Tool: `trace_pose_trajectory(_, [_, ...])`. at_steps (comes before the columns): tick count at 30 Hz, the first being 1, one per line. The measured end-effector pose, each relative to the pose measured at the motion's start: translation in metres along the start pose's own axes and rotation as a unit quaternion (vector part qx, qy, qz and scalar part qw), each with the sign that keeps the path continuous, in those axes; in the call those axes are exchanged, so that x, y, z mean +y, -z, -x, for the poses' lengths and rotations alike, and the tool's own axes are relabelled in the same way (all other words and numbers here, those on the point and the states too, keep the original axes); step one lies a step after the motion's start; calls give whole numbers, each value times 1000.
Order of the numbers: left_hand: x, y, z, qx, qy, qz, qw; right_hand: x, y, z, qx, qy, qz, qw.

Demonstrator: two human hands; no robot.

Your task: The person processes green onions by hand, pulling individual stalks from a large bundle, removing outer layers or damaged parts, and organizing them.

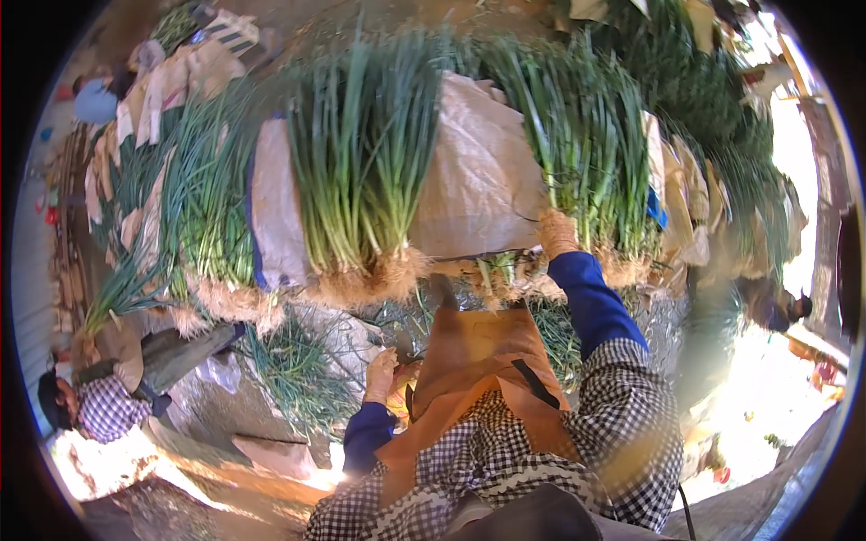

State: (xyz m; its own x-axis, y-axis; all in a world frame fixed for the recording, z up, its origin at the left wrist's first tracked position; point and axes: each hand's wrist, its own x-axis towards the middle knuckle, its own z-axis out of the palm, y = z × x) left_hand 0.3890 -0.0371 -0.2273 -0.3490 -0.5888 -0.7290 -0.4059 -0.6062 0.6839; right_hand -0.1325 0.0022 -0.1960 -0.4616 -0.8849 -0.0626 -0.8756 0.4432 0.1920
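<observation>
My right hand (557, 233), in a pale glove, reaches forward to the left edge of a pile of green onions (591, 153). Its fingers look curled at the lower stalks, partly hidden by the back of the hand. Low beside my orange apron (483, 347) is my left hand (382, 374), also in a pale glove, with its fingers bent in. A small reddish-yellow patch shows next to it, too unclear to name. Ahead, another bunch of green onions (361, 171) lies with its tan roots (365, 275) toward me. Pale sacking (478, 171) spreads between the two piles.
More green onions (212, 198) lie on the left, roots nearest me. Loose green leaves (302, 374) litter the ground. A person in a checked shirt (113, 406) is at lower left, and another person (771, 307) at far right. Dark green stalks (704, 90) are heaped at back right.
</observation>
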Motion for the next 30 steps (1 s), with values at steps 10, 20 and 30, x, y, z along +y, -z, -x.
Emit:
trace_pose_trajectory(10, [119, -149, -34, -26, -153, -289, 945, 118, 13, 293, -605, 70, -144, 780])
trace_pose_trajectory(20, [152, -355, -14, -192, -185, -258, 928, 131, -15, 57, -275, -229, -355, 864])
trace_pose_trajectory(30, [164, -463, 42, -301, 125, 224, 918, 180, 60, 160, -258, -139, -798, 526])
